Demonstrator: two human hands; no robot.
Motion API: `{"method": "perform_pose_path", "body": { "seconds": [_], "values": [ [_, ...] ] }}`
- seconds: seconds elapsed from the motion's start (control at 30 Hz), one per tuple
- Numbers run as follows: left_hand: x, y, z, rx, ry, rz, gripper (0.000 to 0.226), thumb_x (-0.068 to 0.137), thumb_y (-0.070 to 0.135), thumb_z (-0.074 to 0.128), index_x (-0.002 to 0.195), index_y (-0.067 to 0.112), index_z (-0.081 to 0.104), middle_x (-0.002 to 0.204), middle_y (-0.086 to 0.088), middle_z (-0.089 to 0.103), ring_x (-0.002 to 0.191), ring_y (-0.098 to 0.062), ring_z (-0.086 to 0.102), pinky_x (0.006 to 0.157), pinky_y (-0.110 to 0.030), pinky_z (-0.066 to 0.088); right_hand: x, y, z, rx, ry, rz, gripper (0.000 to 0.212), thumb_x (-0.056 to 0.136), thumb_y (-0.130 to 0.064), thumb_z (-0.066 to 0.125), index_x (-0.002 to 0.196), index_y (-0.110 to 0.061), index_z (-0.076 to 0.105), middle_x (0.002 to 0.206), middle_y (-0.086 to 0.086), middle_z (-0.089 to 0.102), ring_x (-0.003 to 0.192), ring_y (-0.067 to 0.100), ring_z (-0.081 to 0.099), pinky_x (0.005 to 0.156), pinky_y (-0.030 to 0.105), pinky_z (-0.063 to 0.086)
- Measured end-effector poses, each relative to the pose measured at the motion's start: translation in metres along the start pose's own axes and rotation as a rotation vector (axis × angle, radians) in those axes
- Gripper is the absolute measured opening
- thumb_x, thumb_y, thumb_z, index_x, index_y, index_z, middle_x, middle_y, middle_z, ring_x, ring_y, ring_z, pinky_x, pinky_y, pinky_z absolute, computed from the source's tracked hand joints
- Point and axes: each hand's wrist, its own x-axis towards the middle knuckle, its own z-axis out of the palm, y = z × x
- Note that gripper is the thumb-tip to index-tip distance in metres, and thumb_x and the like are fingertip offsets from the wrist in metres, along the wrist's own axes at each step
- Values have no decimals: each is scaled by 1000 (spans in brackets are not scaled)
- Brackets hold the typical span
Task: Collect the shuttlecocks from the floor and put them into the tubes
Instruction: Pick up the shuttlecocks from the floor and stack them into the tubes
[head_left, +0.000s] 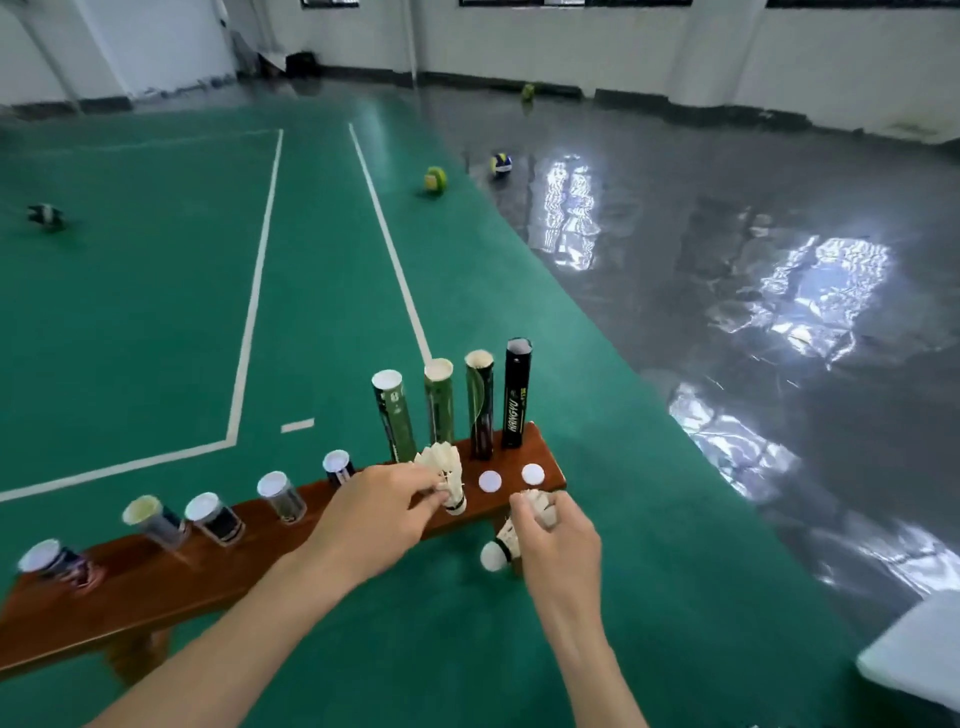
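One head-worn wide-angle view looks forward and down, close over a wooden bench (156, 582) in the foreground, the green court floor (156, 312) stretching to far walls.

The bench (156, 582) is polished reddish-brown wood. The green court floor (130, 322) looks smooth and satiny; the grey floor (727, 260) is highly glossy. The shuttlecocks (441, 462) have white feathers.

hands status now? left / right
Left hand: pinching a shuttlecock standing cork-down on the bench.
Right hand: gripping a shuttlecock by its feathers, cork pointing down-left.
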Motion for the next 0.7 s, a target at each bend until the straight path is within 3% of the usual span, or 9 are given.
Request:
{"method": "perform_pose_path", "body": {
  "seconds": [0.1,0.23,0.37,0.43,0.5,0.57,0.7],
  "values": [
    [55,-9,15,13,36,-93,25,98,45,55,85,29,68,75,16,61,72,-2,52,70,-36,49,63,7,7,36,-8,65,32,90,-40,70,66,-24,58,60,-8,58,53,4,43,50,19,37],
    [133,-27,47,-23,39,-227,26,97,44,56,84,27,70,81,11,68,76,-14,61,72,-40,52,141,24,18,-28,2,112,43,88,-44,71,66,-16,47,54,-11,48,51,6,36,49,23,34],
    [215,-45,76,-44,38,-253,23,100,39,55,96,27,74,94,9,74,86,-22,65,73,-41,54,203,32,33,-226,-12,78,33,89,-43,66,65,-32,46,56,-12,50,50,8,38,46,20,32],
    [252,-52,86,-42,6,-280,24,101,39,52,95,27,73,86,7,73,81,-24,66,67,-39,53,229,37,38,-366,-49,44,27,90,-45,63,71,-33,49,68,-17,57,55,8,47,48,24,35],
    [286,-60,97,1,-41,-305,28,101,39,49,84,26,68,72,5,66,71,-24,63,56,-35,47,257,44,45,-493,-80,-6,19,93,-43,61,78,-33,54,100,-26,59,73,2,60,59,26,46],
    [310,-62,103,28,-55,-320,30,102,37,47,79,24,64,67,5,61,65,-24,59,54,-36,48,279,47,47,-542,-139,-18,9,95,-40,61,89,-33,59,124,-28,51,87,1,63,70,29,52],
    [357,-69,123,78,-84,-364,29,104,31,43,87,22,65,77,-2,66,70,-28,62,61,-43,55,329,54,62,-557,-236,10,10,93,-33,65,94,-35,55,124,-27,52,89,6,60,76,35,53]
  ]
}}
